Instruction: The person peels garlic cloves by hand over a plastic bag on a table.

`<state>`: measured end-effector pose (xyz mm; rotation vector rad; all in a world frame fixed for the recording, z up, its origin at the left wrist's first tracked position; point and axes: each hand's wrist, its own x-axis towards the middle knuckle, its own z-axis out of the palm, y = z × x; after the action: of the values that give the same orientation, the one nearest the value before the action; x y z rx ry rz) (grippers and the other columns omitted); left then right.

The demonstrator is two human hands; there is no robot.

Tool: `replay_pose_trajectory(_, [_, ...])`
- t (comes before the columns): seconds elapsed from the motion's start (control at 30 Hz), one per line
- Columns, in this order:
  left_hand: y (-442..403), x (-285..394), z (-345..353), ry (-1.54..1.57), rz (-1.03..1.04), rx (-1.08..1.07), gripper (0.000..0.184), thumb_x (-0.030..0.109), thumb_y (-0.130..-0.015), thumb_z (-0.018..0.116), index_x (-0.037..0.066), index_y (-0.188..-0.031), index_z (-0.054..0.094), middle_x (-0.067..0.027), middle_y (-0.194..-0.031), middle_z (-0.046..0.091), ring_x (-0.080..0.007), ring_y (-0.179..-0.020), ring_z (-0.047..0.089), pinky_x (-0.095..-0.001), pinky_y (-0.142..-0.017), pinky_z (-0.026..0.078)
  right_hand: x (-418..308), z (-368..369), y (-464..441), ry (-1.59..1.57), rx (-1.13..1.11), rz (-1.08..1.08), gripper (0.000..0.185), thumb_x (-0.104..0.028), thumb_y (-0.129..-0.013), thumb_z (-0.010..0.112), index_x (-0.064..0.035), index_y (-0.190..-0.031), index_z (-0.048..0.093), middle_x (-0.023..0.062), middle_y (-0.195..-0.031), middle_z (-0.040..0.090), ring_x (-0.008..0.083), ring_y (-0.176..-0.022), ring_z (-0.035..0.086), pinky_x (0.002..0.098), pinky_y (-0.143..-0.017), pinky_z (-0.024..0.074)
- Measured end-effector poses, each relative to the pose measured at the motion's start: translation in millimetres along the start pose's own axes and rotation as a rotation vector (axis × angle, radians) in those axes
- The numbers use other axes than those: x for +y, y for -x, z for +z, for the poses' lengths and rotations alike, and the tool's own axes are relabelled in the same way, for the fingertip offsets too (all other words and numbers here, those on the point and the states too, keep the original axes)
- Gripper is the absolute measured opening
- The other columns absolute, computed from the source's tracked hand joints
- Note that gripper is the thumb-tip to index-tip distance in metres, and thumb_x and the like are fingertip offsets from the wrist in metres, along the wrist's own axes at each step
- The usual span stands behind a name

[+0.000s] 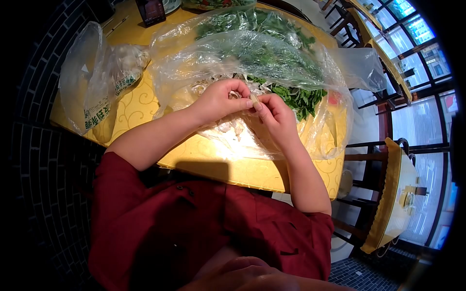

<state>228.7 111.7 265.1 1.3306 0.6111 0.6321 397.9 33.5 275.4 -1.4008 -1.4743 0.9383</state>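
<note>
Garlic clove (255, 100), as it appears to be, held between two bare hands above the middle of the surface (138, 104), nearer its front edge than its back edge. Progress, read left to right: towards the left edge, a plastic bag (87, 80) holds whole pale bulbs (130, 60), apparently untouched stock. Right of it, the left hand (218, 101) reaches in from the front edge, its thumb and forefinger pinching the clove from the left. Below and behind the hands, loose papery scraps (225, 127) lie on clear plastic sheeting (187, 56), suggesting that some peeling is done; a finished pile cannot be made out. The right hand (279, 119) pinches the same clove from the right, thumb against forefinger. Towards the right edge lie loose green leaves (301, 100), partly beneath the sheeting; bulkier greens (264, 53) fill the plastic towards the back edge. The work is judged to be partway, with this piece unfinished. The clove itself is small, slightly elongated and pale beige; the fingers cover part of it, and whether skin remains on it cannot be told.
</note>
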Motion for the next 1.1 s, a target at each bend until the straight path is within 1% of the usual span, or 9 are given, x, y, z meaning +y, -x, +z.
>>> replay_pose_trajectory(0.1, [-1,-1,-1,-0.077,0.034,0.002,0.012,0.009,-0.081,0.065,0.003,-0.084,0.056,-0.0020,-0.083,0.055,-0.0081,-0.074,0.055,-0.0202,-0.062,0.047,-8,1,2,-0.122,0.021,0.057,0.020,-0.017,-0.085,0.063,-0.0010,-0.095,0.057,0.0037,-0.077,0.060,0.0085,-0.072,0.055,0.0227,-0.065,0.0447])
replay_pose_trajectory(0.17, [-1,-5,-2,-0.097,0.054,0.001,0.013,0.012,-0.079,0.066,0.003,-0.082,0.058,-0.0016,-0.081,0.057,-0.0088,-0.075,0.054,-0.0233,-0.066,0.045,-7,2,1,-0.162,0.031,0.048,0.021,-0.016,-0.083,0.066,-0.0009,-0.094,0.056,0.0013,-0.077,0.058,0.0064,-0.071,0.052,0.0214,-0.065,0.0439])
replay_pose_trajectory(0.27, [1,-2,-2,-0.123,0.080,-0.019,0.013,0.013,-0.078,0.067,0.003,-0.081,0.059,-0.0014,-0.079,0.058,-0.0091,-0.075,0.053,-0.0249,-0.068,0.044,-6,0,1,-0.181,-0.008,0.047,0.019,-0.013,-0.084,0.064,-0.0010,-0.095,0.055,-0.0002,-0.083,0.057,0.0050,-0.070,0.051,0.0180,-0.062,0.0407])
replay_pose_trajectory(0.5, [4,9,-2,-0.236,0.198,-0.056,0.011,0.011,-0.078,0.066,0.003,-0.079,0.058,-0.0011,-0.079,0.057,-0.0082,-0.076,0.052,-0.0251,-0.069,0.044,-5,-4,0,-0.337,-0.071,0.111,0.019,-0.016,-0.084,0.065,-0.0016,-0.091,0.056,-0.0014,-0.076,0.056,0.0042,-0.068,0.049,0.0183,-0.061,0.0403])
replay_pose_trajectory(0.57, [5,9,-3,-0.226,0.199,-0.067,0.011,0.010,-0.078,0.065,0.003,-0.079,0.057,-0.0012,-0.079,0.057,-0.0082,-0.077,0.052,-0.0245,-0.069,0.043,-6,-5,0,-0.379,-0.095,0.140,0.019,-0.017,-0.085,0.064,-0.0018,-0.092,0.056,-0.0010,-0.076,0.056,0.0043,-0.068,0.049,0.0184,-0.060,0.0402])
replay_pose_trajectory(0.67, [6,8,-1,-0.067,0.156,-0.081,0.010,0.009,-0.078,0.064,0.003,-0.079,0.056,-0.0014,-0.081,0.057,-0.0083,-0.077,0.052,-0.0237,-0.070,0.043,-4,-4,0,-0.525,-0.098,0.163,0.017,-0.018,-0.086,0.062,-0.0049,-0.093,0.054,-0.0001,-0.074,0.058,0.0031,-0.059,0.043,0.0162,-0.052,0.0326])
replay_pose_trajectory(0.87, [4,6,0,-0.001,0.116,-0.042,0.011,0.010,-0.079,0.064,0.003,-0.081,0.055,-0.0016,-0.082,0.056,-0.0083,-0.078,0.052,-0.0240,-0.072,0.045,-1,-3,-1,-0.548,-0.087,0.166,0.015,-0.018,-0.086,0.062,-0.0067,-0.092,0.054,-0.0006,-0.075,0.059,0.0024,-0.059,0.044,0.0156,-0.052,0.0323])
replay_pose_trajectory(0.97, [4,7,3,-0.017,0.129,0.001,0.014,0.012,-0.079,0.066,0.002,-0.084,0.057,-0.0016,-0.082,0.057,-0.0088,-0.078,0.053,-0.0244,-0.071,0.045,0,-6,-2,-0.525,-0.044,0.149,0.017,-0.016,-0.086,0.063,-0.0026,-0.091,0.054,0.0013,-0.077,0.059,0.0048,-0.067,0.052,0.0177,-0.060,0.0408])
replay_pose_trajectory(1.1, [3,4,0,-0.125,0.143,-0.015,0.015,0.014,-0.079,0.068,0.002,-0.085,0.060,-0.0018,-0.083,0.058,-0.0093,-0.077,0.054,-0.0246,-0.071,0.045,3,-4,-2,-0.409,-0.018,0.120,0.017,-0.016,-0.085,0.063,-0.0023,-0.091,0.054,0.0011,-0.076,0.059,0.0047,-0.067,0.052,0.0179,-0.059,0.0409])
